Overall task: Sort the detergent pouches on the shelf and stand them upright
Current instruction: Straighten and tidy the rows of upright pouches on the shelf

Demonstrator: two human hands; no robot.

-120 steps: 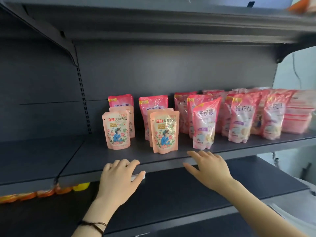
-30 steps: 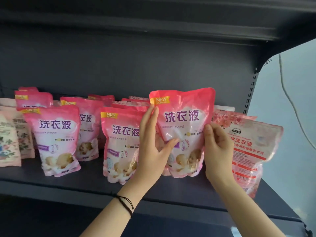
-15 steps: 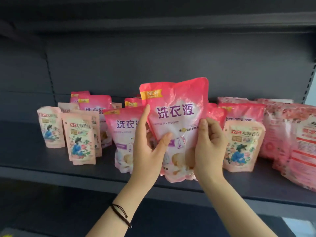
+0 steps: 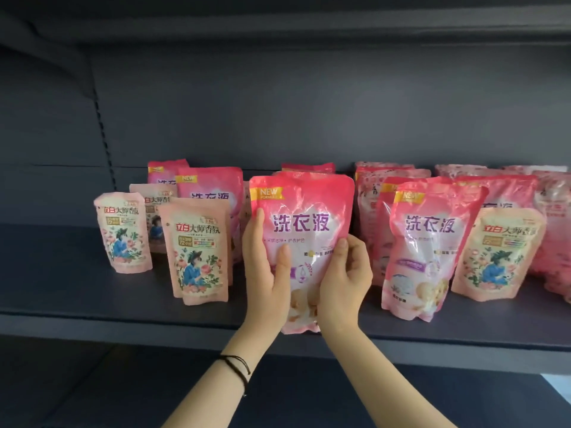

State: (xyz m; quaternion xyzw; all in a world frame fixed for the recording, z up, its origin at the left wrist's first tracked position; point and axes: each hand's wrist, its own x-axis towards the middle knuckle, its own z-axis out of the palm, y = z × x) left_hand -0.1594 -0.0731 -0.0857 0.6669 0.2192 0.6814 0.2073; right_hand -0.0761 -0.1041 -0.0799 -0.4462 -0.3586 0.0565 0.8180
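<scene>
I hold a big pink detergent pouch [image 4: 304,223] upright at the front middle of the dark shelf [image 4: 77,282]. My left hand [image 4: 265,273] grips its left edge, thumb across the front. My right hand [image 4: 344,279] grips its lower right side. Its bottom sits at about the shelf's front edge; whether it touches the shelf I cannot tell. A like pink pouch [image 4: 429,251] stands to the right. Small peach pouches with a flower picture stand at the left [image 4: 197,254] [image 4: 123,233] and at the right [image 4: 497,254].
More pink pouches [image 4: 213,189] crowd the back row, and paler pink ones [image 4: 553,217] fill the far right. The shelf's left stretch is bare. Another shelf board [image 4: 278,23] hangs overhead, and the shelf's front lip [image 4: 123,332] runs below the pouches.
The pink pouch in both hands has moved left and lower, towards the shelf front beside the peach pouches. The view has shifted left along the shelf.
</scene>
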